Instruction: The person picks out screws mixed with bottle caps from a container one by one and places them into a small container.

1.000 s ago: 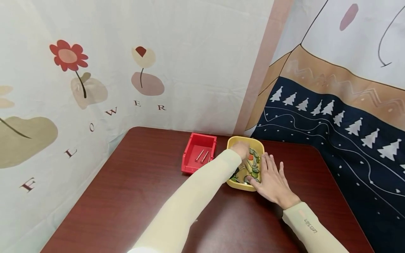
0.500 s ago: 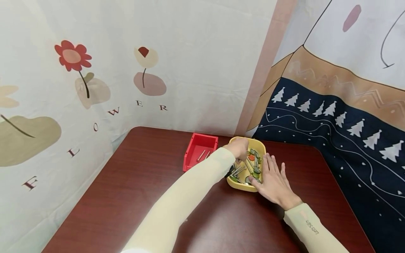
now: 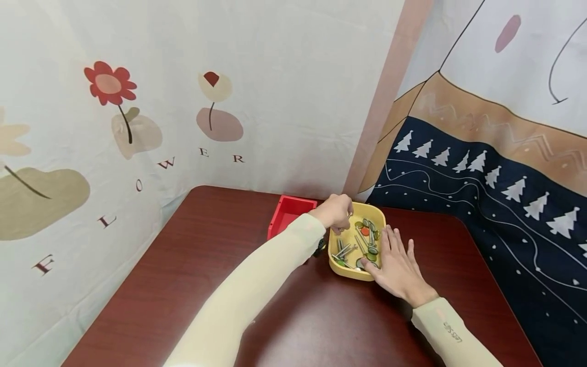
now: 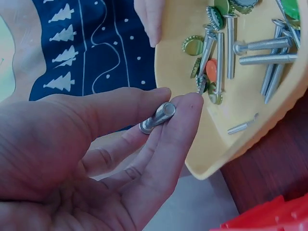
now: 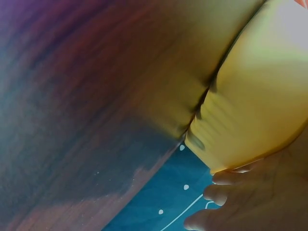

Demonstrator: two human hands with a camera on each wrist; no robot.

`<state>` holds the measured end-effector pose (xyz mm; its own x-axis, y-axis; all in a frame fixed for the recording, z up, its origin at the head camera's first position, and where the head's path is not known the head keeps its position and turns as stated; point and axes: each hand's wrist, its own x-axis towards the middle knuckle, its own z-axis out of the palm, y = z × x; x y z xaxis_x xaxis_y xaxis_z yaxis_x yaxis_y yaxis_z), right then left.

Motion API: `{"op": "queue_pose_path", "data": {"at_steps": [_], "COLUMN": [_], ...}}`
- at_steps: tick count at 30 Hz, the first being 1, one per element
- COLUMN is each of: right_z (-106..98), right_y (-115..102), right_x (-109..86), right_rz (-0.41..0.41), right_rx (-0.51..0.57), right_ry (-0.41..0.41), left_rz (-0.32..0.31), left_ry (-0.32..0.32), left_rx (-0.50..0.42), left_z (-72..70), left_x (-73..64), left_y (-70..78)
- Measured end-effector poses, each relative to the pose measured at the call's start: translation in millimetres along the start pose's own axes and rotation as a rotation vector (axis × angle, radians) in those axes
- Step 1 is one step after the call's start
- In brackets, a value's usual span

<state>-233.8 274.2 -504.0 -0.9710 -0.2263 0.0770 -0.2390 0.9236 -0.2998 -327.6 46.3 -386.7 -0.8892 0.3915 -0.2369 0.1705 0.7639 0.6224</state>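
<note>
My left hand (image 3: 337, 211) is over the left rim of the yellow tray (image 3: 352, 274). Between thumb and fingers it pinches a metal bolt (image 4: 162, 113), whose shank end faces the left wrist camera. Several loose bolts (image 4: 267, 58) and several bottle caps (image 4: 193, 45), mostly green with one orange, lie mixed in the tray. My right hand (image 3: 400, 265) rests against the tray's right side, fingers straight along the outer wall and thumb over the rim. In the right wrist view its fingers (image 5: 226, 192) touch the yellow wall.
A red bin (image 3: 289, 206) stands left of the tray, partly hidden by the left forearm. Both sit near the back edge of the dark red-brown table (image 3: 183, 265). Behind them hang printed cloths (image 3: 293, 102). A small hooked metal piece (image 4: 243, 126) lies in the tray.
My left hand has risen out of the yellow tray and moved left toward the red bin, now with a bolt visible in its fingers. The right hand stays at the tray.
</note>
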Motion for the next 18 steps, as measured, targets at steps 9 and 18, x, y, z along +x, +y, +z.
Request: {"op": "queue_pose_path", "data": {"at_steps": [9, 18], "right_z": [1.0, 2.5], "right_y": [2.4, 1.2], "right_x": [0.7, -0.6], "right_rz": [-0.005, -0.004], "right_rx": [-0.016, 0.004], "right_ry": [0.020, 0.010], "left_rz": [0.029, 0.029], "left_ry": [0.067, 0.121], "left_rx": [0.036, -0.059], "left_z": [-14.0, -26.3], "left_x": [-7.3, -26.6], "left_y": [-18.2, -42.4]}}
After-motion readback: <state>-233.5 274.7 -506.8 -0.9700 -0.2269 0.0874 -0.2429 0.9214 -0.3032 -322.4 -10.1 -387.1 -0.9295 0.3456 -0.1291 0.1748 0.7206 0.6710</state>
